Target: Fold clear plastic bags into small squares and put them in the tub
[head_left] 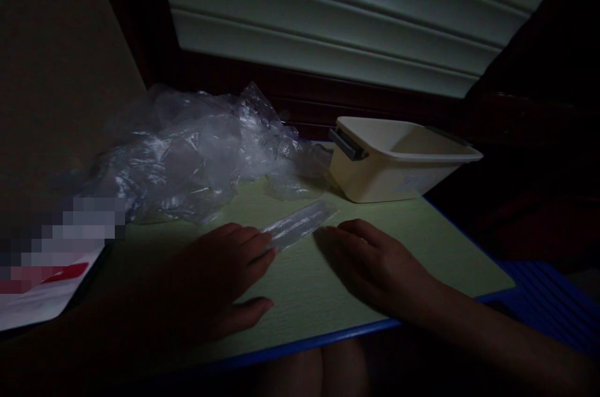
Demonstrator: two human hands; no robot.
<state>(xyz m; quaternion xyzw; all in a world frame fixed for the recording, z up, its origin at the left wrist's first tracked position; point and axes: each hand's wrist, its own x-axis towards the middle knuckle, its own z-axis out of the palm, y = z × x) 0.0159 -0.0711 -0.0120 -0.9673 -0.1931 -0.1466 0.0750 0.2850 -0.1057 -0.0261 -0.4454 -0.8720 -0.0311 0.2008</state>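
Note:
In the dim head view, a narrow clear plastic sleeve (300, 225) lies flat and slanted on the green tabletop, between my two hands. My left hand (239, 272) is at the sleeve's near-left end, fingertips touching or just beside it, with the thumb spread away from the fingers. To the right of the sleeve, my right hand (370, 259) rests low over the table. Its fingers are loosely bent towards the sleeve and nothing shows in them; shadow hides its underside. A big heap of crumpled clear plastic bags (187, 153) lies beyond my left hand.
A cream plastic bin (375, 178) with a dark grey handle stands at the table's back right. The green table (450, 253) has a blue edge. A partly blurred white and red sheet (51, 297) lies at left. Behind are pale slats (328, 15); blue slats (553, 297) show at right.

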